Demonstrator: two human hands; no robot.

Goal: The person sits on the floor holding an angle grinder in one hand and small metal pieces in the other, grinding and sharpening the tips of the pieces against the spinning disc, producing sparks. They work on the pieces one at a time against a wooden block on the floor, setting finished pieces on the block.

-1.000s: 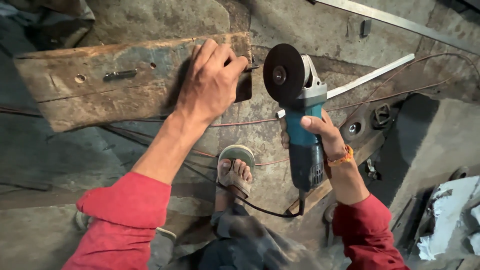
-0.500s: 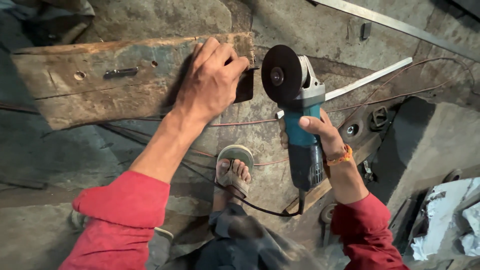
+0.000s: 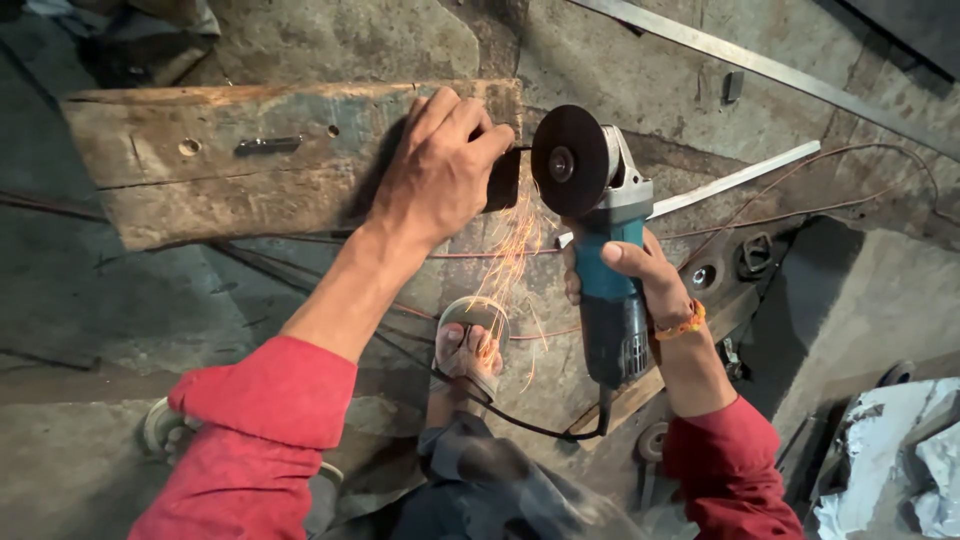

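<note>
Angle grinder (image 3: 605, 250) centre-right, teal body upright in frame, dark disc (image 3: 570, 162) at far end, biting small dark metal piece (image 3: 503, 180) at right end of wooden block (image 3: 250, 160). Sparks (image 3: 505, 260) spraying down toward sandalled foot (image 3: 470, 345) on stone floor (image 3: 100, 290). Right hand (image 3: 640, 275) clenched round grinder body, orange bracelet at wrist. Left hand (image 3: 440, 170) spread over block's right end, fingers pinning metal piece. Black cord (image 3: 520, 425) looping near. Pale metal strip (image 3: 735, 180) lying right, beyond grinder.
</note>
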